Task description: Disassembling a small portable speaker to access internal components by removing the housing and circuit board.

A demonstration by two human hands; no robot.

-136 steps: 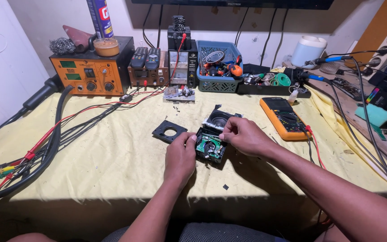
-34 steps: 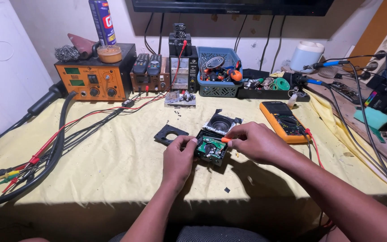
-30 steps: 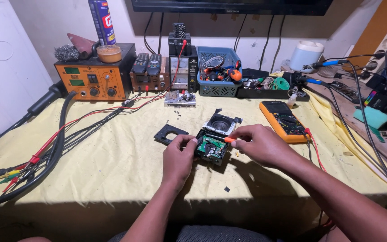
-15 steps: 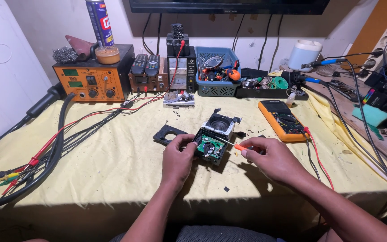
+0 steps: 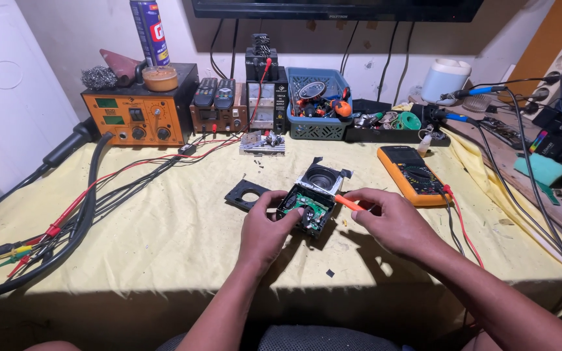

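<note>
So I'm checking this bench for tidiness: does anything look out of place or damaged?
The small device under the hands is opened, green board exposed. Its black plate lies loose beside it, and a dark scrap sits on the yellow cloth. No damage visible.

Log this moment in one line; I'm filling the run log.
left hand: steadies device | right hand: holds screwdriver at device | table

I am counting one opened speaker unit (image 5: 311, 198) at centre frame, one orange-handled screwdriver (image 5: 348, 203) beside it, one yellow multimeter (image 5: 412, 174) right of centre, two remote controls (image 5: 214, 93) upper centre, one spray can (image 5: 149, 31) upper left
</note>
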